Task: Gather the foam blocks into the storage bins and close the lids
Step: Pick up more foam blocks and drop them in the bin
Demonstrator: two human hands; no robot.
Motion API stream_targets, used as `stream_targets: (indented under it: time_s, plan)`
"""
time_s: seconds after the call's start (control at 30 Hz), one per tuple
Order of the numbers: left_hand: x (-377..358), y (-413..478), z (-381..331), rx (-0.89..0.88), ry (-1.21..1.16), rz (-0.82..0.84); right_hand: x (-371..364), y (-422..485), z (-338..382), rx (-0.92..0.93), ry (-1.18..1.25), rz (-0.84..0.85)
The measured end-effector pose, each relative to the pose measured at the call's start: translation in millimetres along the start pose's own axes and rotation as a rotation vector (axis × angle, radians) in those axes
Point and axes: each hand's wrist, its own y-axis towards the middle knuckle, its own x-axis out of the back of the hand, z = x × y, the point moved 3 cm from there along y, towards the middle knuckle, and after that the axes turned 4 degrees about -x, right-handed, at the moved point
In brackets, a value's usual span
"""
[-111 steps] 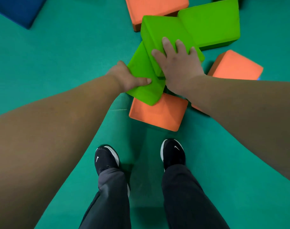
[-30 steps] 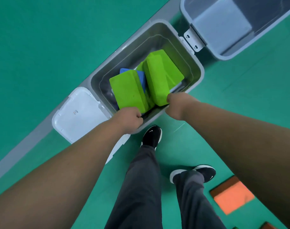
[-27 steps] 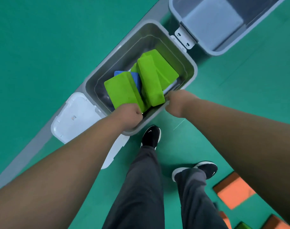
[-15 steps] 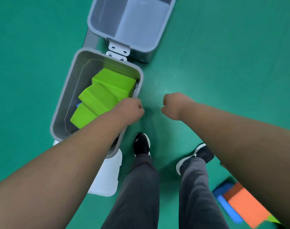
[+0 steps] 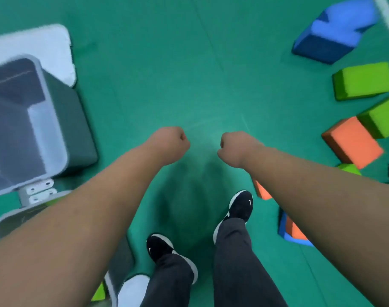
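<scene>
My left hand [image 5: 170, 144] and my right hand [image 5: 235, 147] are curled into fists over the bare green floor, holding nothing. Foam blocks lie at the right: a blue block [image 5: 335, 29], a green block [image 5: 362, 80], an orange block [image 5: 353, 141] and another green one [image 5: 384, 116] at the frame's edge. More orange and blue foam [image 5: 293, 231] shows under my right forearm. An open grey bin [image 5: 22, 120] stands at the left with nothing visible inside. The second bin [image 5: 9, 220], mostly hidden by my left arm, shows a bit of green foam [image 5: 99, 293].
A white lid [image 5: 45, 45] lies behind the open bin, and another white lid [image 5: 133, 289] shows near my left shoe. My shoes [image 5: 240, 207] stand on the green mat between the bins and the blocks.
Since a second ago both hands let go of the green blocks in the bin. I have turned right, so the bins slid left and the scattered blocks came into view.
</scene>
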Motion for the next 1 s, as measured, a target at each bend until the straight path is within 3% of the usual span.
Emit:
stream_targets:
  time_s: [0.23, 0.43, 0.67, 0.83, 1.0]
  plan:
    - [-28, 87, -191, -0.235, 0.202, 0.181, 18, -8, -213, -0.274, 0.176, 0.006]
    - [-80, 148, -295, -0.366, 0.331, 0.298, -12, -15, -337, -0.502, 0.356, 0.003]
    - [-163, 189, -340, -0.500, 0.645, 0.570, -91, -22, -358, -0.640, 0.624, 0.073]
    - [-211, 201, -365, -0.606, 0.796, 0.631, -153, -18, -344, -0.670, 0.773, 0.183]
    - [-259, 199, -376, -0.672, 0.931, 0.686, -201, -17, -351, -0.703, 0.893, 0.168]
